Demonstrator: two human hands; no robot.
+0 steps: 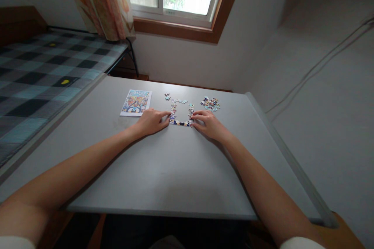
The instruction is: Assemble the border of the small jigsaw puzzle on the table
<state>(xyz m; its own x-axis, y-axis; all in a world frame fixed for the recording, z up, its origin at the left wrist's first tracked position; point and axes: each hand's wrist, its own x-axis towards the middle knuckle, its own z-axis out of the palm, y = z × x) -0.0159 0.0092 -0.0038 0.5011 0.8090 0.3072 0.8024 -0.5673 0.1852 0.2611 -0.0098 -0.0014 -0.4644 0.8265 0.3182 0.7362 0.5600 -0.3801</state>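
A partly joined jigsaw puzzle (pixel 182 123) lies flat on the pale table (pixel 175 163), a rectangular border around a bare middle. Along its top side, the row of light-blue pieces seems separated from the right side by a small gap. My left hand (pixel 152 121) grips the puzzle's left edge with its fingertips, thumb nearer me. At the opposite edge, my right hand (pixel 208 123) has thumb and fingers on the lower right side. Between them the two hands hold the border from both sides. The exact contact of the fingertips is too small to make out.
A printed picture sheet (pixel 136 103) lies left of the puzzle. Loose puzzle pieces (pixel 210 103) are heaped to the right, and a few more pieces (pixel 167 96) sit behind. A checked bed (pixel 58 70) adjoins the table's left side; a wall (pixel 327 105) rises on the right.
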